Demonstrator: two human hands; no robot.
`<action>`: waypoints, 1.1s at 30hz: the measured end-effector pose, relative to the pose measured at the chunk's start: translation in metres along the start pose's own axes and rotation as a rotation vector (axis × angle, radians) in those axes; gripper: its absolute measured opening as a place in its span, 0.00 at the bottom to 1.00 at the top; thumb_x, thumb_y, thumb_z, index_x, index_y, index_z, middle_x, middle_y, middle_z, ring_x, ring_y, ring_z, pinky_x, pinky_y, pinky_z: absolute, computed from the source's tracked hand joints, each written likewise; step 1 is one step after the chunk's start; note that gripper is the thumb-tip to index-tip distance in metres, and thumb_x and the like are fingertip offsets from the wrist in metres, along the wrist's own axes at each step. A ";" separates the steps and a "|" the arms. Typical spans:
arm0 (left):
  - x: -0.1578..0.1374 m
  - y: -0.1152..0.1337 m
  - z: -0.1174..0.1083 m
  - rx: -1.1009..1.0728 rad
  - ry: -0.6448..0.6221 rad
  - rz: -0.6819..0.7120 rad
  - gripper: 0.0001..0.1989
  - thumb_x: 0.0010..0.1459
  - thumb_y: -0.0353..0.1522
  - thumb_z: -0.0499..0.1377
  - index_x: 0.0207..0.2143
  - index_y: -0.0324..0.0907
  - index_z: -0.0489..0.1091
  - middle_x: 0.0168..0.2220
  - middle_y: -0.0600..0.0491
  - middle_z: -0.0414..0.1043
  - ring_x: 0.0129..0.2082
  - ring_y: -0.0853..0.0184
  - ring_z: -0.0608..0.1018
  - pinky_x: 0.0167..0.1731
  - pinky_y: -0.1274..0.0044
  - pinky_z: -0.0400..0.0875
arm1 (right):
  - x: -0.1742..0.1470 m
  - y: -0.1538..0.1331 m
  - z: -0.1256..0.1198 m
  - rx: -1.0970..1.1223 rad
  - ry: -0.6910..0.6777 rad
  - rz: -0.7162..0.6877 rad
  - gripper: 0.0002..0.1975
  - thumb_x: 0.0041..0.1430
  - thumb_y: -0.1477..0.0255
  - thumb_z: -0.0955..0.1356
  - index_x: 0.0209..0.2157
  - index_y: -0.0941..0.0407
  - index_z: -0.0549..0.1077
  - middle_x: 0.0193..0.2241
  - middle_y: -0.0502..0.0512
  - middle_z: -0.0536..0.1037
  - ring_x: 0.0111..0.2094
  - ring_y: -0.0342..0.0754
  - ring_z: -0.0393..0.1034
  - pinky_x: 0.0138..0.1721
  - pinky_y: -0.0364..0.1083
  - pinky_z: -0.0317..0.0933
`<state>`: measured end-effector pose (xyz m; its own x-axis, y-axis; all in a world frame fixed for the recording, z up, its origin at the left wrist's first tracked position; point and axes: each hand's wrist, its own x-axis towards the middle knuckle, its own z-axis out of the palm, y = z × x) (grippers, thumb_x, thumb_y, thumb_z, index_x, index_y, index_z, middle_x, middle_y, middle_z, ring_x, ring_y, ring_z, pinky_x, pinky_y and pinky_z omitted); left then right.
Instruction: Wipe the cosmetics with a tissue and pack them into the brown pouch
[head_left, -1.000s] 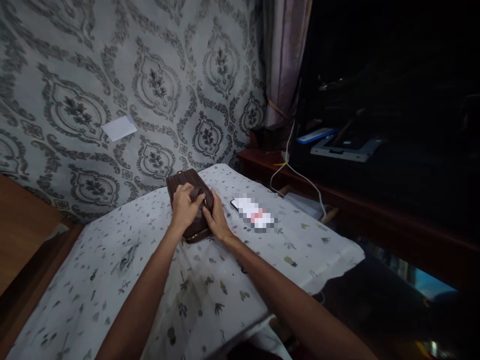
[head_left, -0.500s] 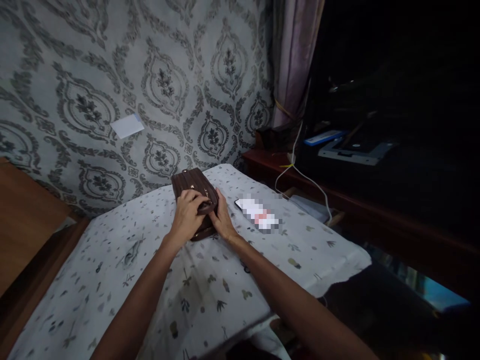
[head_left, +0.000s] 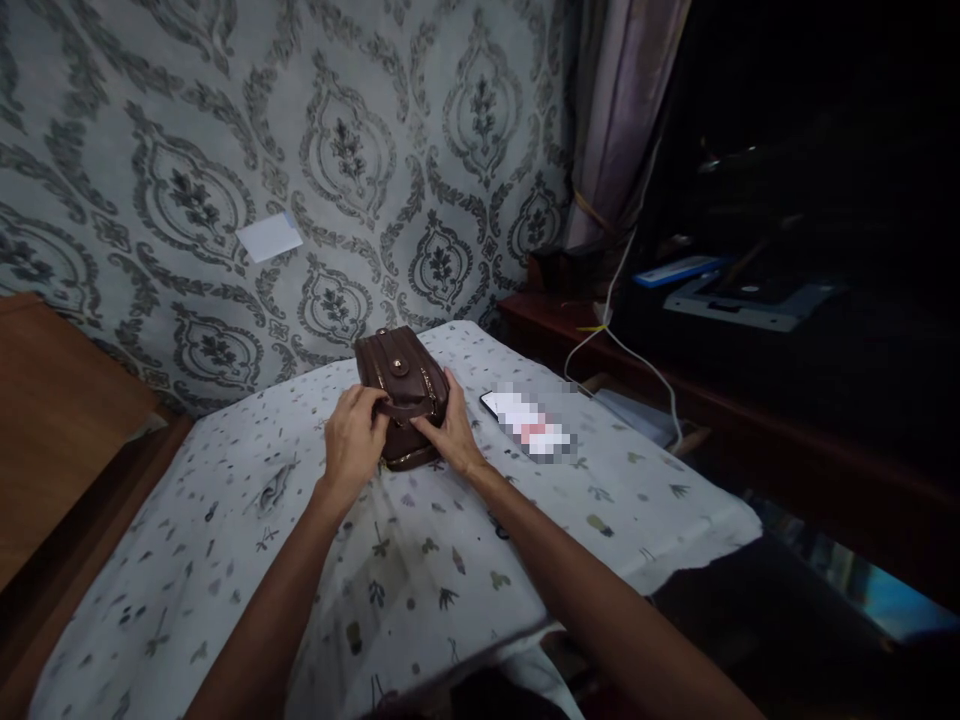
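A small brown leather handbag (head_left: 397,375) with gold-coloured zips and round metal studs lies on the patterned white cloth. My left hand (head_left: 352,435) is closed at its near left corner, thumb and fingers pinching the near edge by a strap-like band (head_left: 409,410). Along the right side my right hand (head_left: 454,430) grips the bag, fingers behind it and thumb across the near face. Part of the near face is hidden by my hands. To the right of the bag, apart from my right hand, a phone (head_left: 525,422) lies with its lit screen blurred out.
The white cloth (head_left: 247,560) covers the surface under the bag. Behind stands a wallpapered wall with a white switch plate (head_left: 270,237). A white cable (head_left: 637,355) hangs by a dark red shelf (head_left: 517,312) at right. A wooden panel (head_left: 67,400) stands at left.
My left hand has drawn back from the bag's top to its near left corner, uncovering the stud and zips. My right thumb has come onto the near face. The view has shifted slightly.
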<state>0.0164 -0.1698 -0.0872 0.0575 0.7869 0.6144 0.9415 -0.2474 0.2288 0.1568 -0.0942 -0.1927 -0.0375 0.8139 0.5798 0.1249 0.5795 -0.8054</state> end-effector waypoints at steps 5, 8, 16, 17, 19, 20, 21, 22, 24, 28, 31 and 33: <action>-0.002 -0.001 0.001 -0.043 -0.002 0.034 0.12 0.58 0.23 0.52 0.38 0.43 0.73 0.37 0.50 0.73 0.41 0.60 0.75 0.42 0.70 0.71 | 0.000 -0.001 0.000 -0.012 0.006 -0.017 0.49 0.55 0.52 0.70 0.69 0.58 0.45 0.67 0.68 0.53 0.68 0.61 0.47 0.67 0.62 0.45; -0.004 -0.002 0.000 -0.009 -0.036 0.099 0.14 0.57 0.22 0.51 0.37 0.43 0.73 0.38 0.49 0.73 0.43 0.60 0.74 0.45 0.69 0.70 | 0.001 -0.001 0.001 -0.021 0.012 -0.030 0.50 0.56 0.50 0.69 0.68 0.59 0.45 0.67 0.69 0.53 0.68 0.62 0.47 0.67 0.62 0.46; -0.010 -0.006 -0.001 0.050 -0.089 0.198 0.14 0.56 0.20 0.51 0.38 0.43 0.72 0.39 0.49 0.73 0.43 0.59 0.74 0.44 0.69 0.70 | 0.001 -0.003 0.002 -0.023 0.010 -0.020 0.51 0.55 0.47 0.68 0.68 0.62 0.45 0.67 0.71 0.53 0.68 0.62 0.47 0.67 0.61 0.45; -0.012 -0.006 0.000 0.064 -0.094 0.205 0.15 0.56 0.20 0.51 0.38 0.43 0.72 0.39 0.49 0.73 0.43 0.60 0.74 0.44 0.69 0.70 | 0.001 -0.003 0.002 -0.024 0.007 -0.014 0.52 0.55 0.47 0.68 0.68 0.62 0.45 0.67 0.71 0.53 0.68 0.62 0.47 0.67 0.61 0.45; -0.018 -0.005 0.003 0.088 -0.102 0.214 0.15 0.55 0.19 0.51 0.38 0.43 0.72 0.38 0.49 0.73 0.42 0.59 0.74 0.43 0.69 0.70 | 0.001 -0.004 0.002 -0.026 0.003 -0.001 0.52 0.55 0.47 0.68 0.68 0.62 0.44 0.67 0.71 0.52 0.68 0.62 0.46 0.67 0.61 0.45; -0.021 -0.005 0.005 0.097 -0.106 0.215 0.15 0.55 0.19 0.51 0.38 0.42 0.72 0.38 0.49 0.73 0.41 0.59 0.74 0.43 0.69 0.71 | 0.001 -0.004 0.002 -0.026 0.003 0.007 0.53 0.54 0.47 0.68 0.68 0.62 0.44 0.67 0.71 0.52 0.68 0.62 0.46 0.68 0.61 0.44; -0.025 -0.006 0.007 0.101 -0.112 0.216 0.15 0.55 0.20 0.51 0.38 0.42 0.72 0.38 0.48 0.73 0.41 0.59 0.74 0.43 0.69 0.71 | 0.001 -0.004 0.002 -0.025 0.004 0.015 0.53 0.54 0.47 0.69 0.68 0.63 0.44 0.67 0.72 0.52 0.69 0.62 0.46 0.68 0.61 0.44; -0.029 -0.006 0.010 0.101 -0.116 0.216 0.15 0.55 0.20 0.51 0.38 0.42 0.72 0.38 0.48 0.73 0.41 0.59 0.74 0.43 0.69 0.71 | 0.001 -0.004 0.002 -0.025 0.006 0.023 0.53 0.54 0.47 0.69 0.68 0.63 0.44 0.67 0.72 0.51 0.69 0.62 0.45 0.68 0.61 0.44; -0.035 -0.008 0.014 0.098 -0.124 0.212 0.14 0.56 0.20 0.51 0.38 0.42 0.72 0.38 0.49 0.73 0.41 0.60 0.75 0.43 0.70 0.71 | 0.002 -0.003 0.002 -0.024 0.011 0.033 0.52 0.54 0.48 0.69 0.68 0.63 0.45 0.67 0.72 0.52 0.68 0.62 0.46 0.67 0.61 0.45; -0.038 -0.004 0.016 0.161 -0.137 0.203 0.12 0.57 0.22 0.53 0.38 0.41 0.72 0.38 0.48 0.72 0.41 0.59 0.74 0.43 0.69 0.70 | 0.002 -0.003 0.001 -0.011 0.010 0.031 0.51 0.55 0.50 0.69 0.68 0.61 0.45 0.67 0.70 0.52 0.68 0.62 0.47 0.67 0.62 0.45; -0.032 0.007 0.013 0.247 -0.124 0.205 0.08 0.58 0.25 0.55 0.39 0.41 0.72 0.37 0.46 0.72 0.40 0.56 0.73 0.41 0.66 0.69 | 0.002 -0.002 0.001 0.012 0.003 0.025 0.51 0.54 0.50 0.70 0.68 0.61 0.45 0.67 0.70 0.52 0.69 0.62 0.46 0.68 0.62 0.43; -0.027 0.018 0.014 0.249 -0.097 0.233 0.11 0.59 0.28 0.57 0.45 0.40 0.71 0.41 0.45 0.72 0.42 0.54 0.72 0.40 0.65 0.68 | 0.001 0.001 0.001 0.022 -0.002 0.008 0.50 0.54 0.52 0.70 0.68 0.62 0.45 0.67 0.70 0.52 0.69 0.61 0.45 0.68 0.61 0.42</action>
<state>0.0362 -0.1875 -0.1102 0.3002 0.7788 0.5508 0.9508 -0.2906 -0.1073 0.1556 -0.0930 -0.1926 -0.0382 0.8187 0.5730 0.1035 0.5736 -0.8126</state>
